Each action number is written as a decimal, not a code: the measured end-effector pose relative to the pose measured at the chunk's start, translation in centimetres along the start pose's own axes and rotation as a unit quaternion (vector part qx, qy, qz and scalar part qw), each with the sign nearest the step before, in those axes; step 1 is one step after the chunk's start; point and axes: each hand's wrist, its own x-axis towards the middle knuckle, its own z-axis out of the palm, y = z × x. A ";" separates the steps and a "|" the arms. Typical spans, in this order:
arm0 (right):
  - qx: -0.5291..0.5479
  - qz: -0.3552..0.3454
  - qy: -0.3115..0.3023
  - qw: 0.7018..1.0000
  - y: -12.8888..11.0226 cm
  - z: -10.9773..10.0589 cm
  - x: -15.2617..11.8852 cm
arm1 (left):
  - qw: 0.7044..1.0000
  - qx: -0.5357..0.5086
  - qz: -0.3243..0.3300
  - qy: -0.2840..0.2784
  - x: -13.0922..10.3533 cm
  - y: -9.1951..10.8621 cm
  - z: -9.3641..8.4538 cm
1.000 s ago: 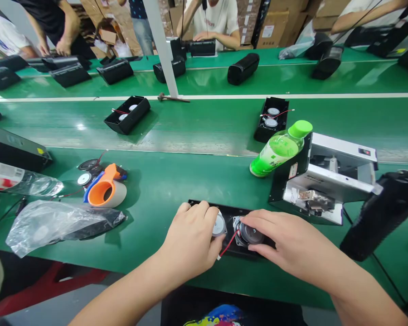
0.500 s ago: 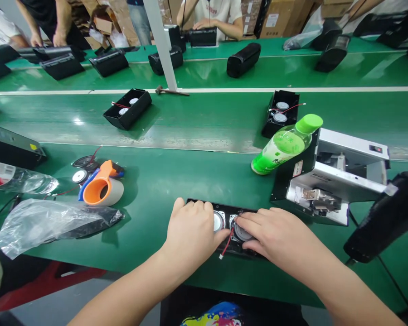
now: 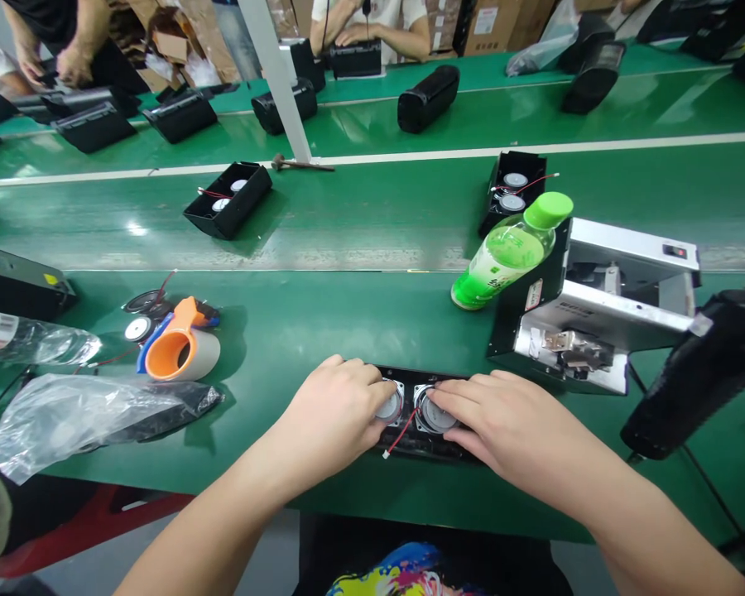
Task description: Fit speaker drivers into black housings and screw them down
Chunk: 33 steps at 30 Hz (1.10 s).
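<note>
right grip (image 3: 502,414) is holding narrow, its fingers and thumb bracketing the rim of the right speaker (image 3: 433,416). left grip (image 3: 338,410) is curving over the left speaker (image 3: 390,406), fingertips on its upper side and thumb tucked near its lower edge; how firmly it is pressing, i cannot tell, since the hand is hiding much of that speaker. both speakers are sitting side by side in the black panel (image 3: 425,447), which is lying flat on the tabletop (image 3: 285,323) in front of the person.

what is changing is mostly the right speaker: a second ago it was leaning, its round back turned toward the right hand, and now it is facing up, its metal frame showing around it. the left thumb, half a second ago reaching across toward the right speaker, is now staying back by the left one, so the gap between the two is showing. to my eye, the right speaker is now resting level, matching its neighbour, and the fine placing is seeming nearly settled, though the hands are covering the outer edges.

a red wire (image 3: 402,434) is running from the right speaker across the panel, its white connector (image 3: 386,454) lying loose toward the near edge. farther off, two open boxes, one on the left (image 3: 243,211) and one on the right (image 3: 489,217), are each holding a similar pair of speakers.
</note>
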 end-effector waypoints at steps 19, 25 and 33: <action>0.038 0.031 0.023 0.999 -0.2 0.3 -0.3 | 1.000 -0.020 -0.003 -0.016 0.2 -0.7 -0.6; 0.034 0.032 0.018 0.999 -0.3 0.3 -0.2 | 0.999 -0.013 -0.024 -0.022 0.4 -0.1 -0.5; 0.018 0.013 0.037 0.999 -0.2 0.7 -0.8 | 0.999 -0.023 -0.045 -0.005 -0.1 0.3 -0.3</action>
